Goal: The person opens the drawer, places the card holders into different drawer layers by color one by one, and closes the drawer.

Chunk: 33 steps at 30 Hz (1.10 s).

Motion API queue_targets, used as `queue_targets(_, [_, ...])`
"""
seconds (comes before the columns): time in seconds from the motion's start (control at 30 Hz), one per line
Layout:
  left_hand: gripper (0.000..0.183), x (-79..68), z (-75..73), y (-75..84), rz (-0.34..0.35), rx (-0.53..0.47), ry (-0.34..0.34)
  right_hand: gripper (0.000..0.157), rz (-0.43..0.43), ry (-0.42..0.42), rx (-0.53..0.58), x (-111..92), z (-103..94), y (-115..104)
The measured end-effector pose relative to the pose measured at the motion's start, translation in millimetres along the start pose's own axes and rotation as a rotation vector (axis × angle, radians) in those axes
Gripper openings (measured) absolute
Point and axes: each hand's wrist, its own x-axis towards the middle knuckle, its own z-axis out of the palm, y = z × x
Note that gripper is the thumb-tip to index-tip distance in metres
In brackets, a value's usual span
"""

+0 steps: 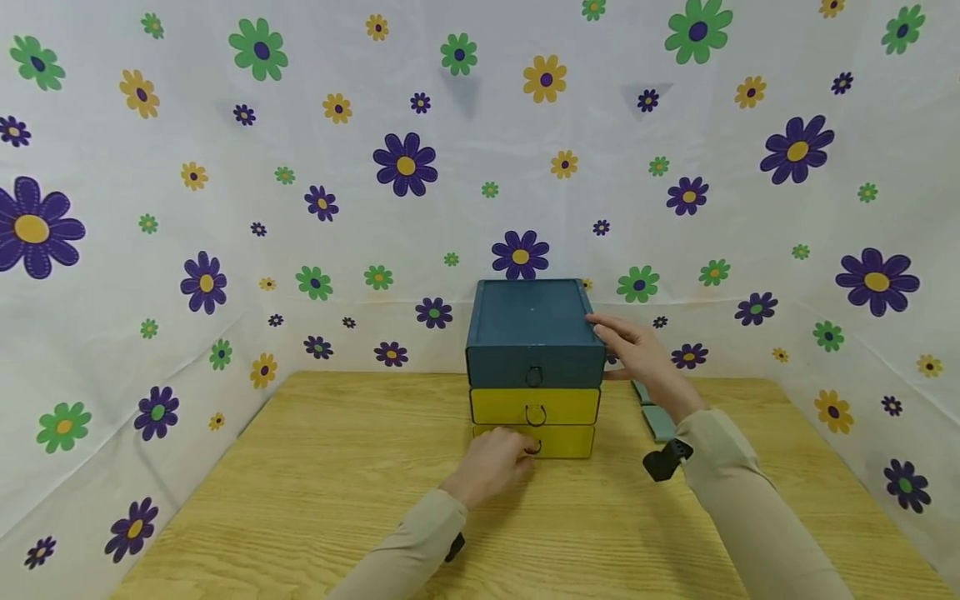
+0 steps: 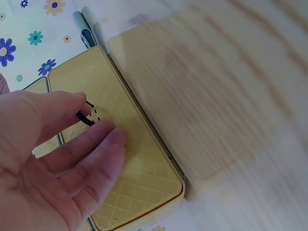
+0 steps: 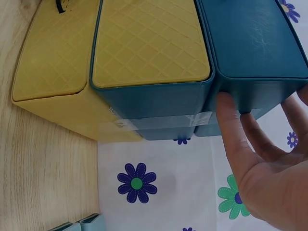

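Note:
A three-drawer box (image 1: pixel 529 312) stands on the table, its top and upper drawer dark blue, its two lower drawer fronts yellow. My left hand (image 1: pixel 491 465) is at the bottom drawer (image 1: pixel 573 442), thumb and index finger at its small black ring handle (image 2: pixel 85 118). The other left fingers lie curved near the yellow front in the left wrist view. My right hand (image 1: pixel 637 354) steadies the box's upper right side, fingers spread; in the right wrist view, fingertips touch the blue side wall (image 3: pixel 255 94). All drawers look closed.
Flat grey-green pieces (image 1: pixel 658 422) lie on the wooden table (image 1: pixel 360 467) to the right of the box. A white flower-print cloth (image 1: pixel 465 225) hangs behind and at both sides. Clear tape (image 3: pixel 163 122) runs along the box's side.

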Motion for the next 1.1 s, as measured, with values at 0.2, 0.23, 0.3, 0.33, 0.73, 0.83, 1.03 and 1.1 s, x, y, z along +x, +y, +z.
queue_targets(0.2, [0.023,-0.8,-4.8,-0.7,-0.013,-0.011,0.009,0.053,-0.082,0.002,-0.004,-3.1,-0.9,9.8])
queue_targets(0.23, [0.023,-1.1,-5.9,-0.6,-0.011,-0.015,0.014,0.052,-0.093,0.009,-0.005,-4.3,-1.0,11.5])
queue_targets(0.3, [0.021,-1.9,-7.9,-0.8,0.0,-0.027,0.031,0.05,-0.101,0.039,-0.011,-7.7,-1.1,15.1])
queue_targets(0.33, [0.021,-2.2,-9.2,-0.9,0.006,-0.031,0.043,0.049,-0.099,0.056,-0.016,-10.1,-0.9,16.7])
queue_targets(0.73, [0.013,-4.4,-30.9,-3.1,0.046,-0.124,0.211,0.037,0.01,0.161,-0.093,-31.7,3.9,47.3])
queue_targets(0.83, [0.013,-4.7,-36.7,-3.4,0.056,-0.144,0.285,0.033,0.033,0.145,-0.145,-35.7,7.3,54.7])
queue_targets(1.03, [0.013,-5.5,-49.5,-1.3,0.055,-0.176,0.442,0.027,0.076,0.094,-0.242,-43.5,15.9,66.4])
queue_targets(1.1, [0.013,-6.6,-53.9,-0.5,0.049,-0.199,0.479,0.026,0.09,0.073,-0.261,-46.1,19.6,68.9])
